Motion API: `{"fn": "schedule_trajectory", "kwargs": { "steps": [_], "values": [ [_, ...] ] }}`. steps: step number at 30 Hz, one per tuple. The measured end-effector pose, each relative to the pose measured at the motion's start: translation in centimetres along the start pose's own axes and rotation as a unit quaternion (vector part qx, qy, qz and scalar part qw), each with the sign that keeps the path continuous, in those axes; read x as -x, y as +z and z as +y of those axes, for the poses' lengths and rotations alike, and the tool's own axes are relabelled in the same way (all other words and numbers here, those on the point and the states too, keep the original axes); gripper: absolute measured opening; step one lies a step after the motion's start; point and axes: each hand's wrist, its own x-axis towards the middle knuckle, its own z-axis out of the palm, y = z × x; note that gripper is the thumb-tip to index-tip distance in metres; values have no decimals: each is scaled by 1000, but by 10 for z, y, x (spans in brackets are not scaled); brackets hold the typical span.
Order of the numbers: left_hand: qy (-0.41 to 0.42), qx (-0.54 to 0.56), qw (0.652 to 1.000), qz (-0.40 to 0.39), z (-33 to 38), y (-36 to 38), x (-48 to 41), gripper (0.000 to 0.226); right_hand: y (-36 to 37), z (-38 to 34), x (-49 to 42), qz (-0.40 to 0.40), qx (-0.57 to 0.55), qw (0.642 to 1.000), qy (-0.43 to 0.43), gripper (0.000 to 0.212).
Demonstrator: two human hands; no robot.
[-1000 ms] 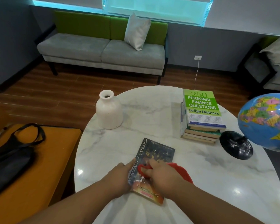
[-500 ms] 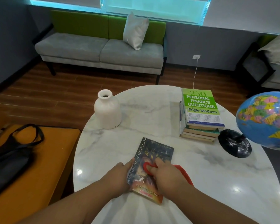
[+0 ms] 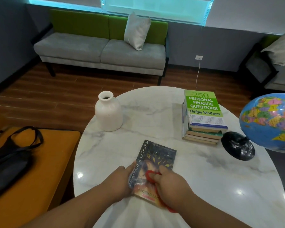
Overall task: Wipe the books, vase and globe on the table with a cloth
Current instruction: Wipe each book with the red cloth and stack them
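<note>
A dark paperback book (image 3: 156, 159) lies flat near the front of the round marble table (image 3: 155, 112). My left hand (image 3: 118, 183) grips its left edge. My right hand (image 3: 169, 186) holds a red cloth (image 3: 148, 176) bunched against the cover; most of the cloth is hidden under the hand. A white vase (image 3: 108, 111) stands at the table's left rear. A stack of books (image 3: 204, 117) with a green cover on top sits at the right rear. The globe (image 3: 270, 122) on its black base (image 3: 238, 145) stands at the right edge.
An orange bench (image 3: 39, 178) with a black bag (image 3: 8, 160) on it sits left of the table. A grey-and-green sofa (image 3: 102, 51) with a pillow stands against the far wall. Another seat (image 3: 270, 66) is at the right. A white cable (image 3: 198, 73) hangs from a wall socket.
My right hand has slid the red cloth leftward over the cover, so less cloth shows beside the hand. My left hand keeps its hold on the book's edge.
</note>
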Motion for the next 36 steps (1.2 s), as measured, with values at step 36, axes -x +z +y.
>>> {"fn": "schedule_trajectory", "kwargs": {
  "steps": [36],
  "values": [
    [7, 39, 999, 6, 0, 0, -2, 86, -15, -22, -15, -68, 38, 997, 15, 53]
  ]
}}
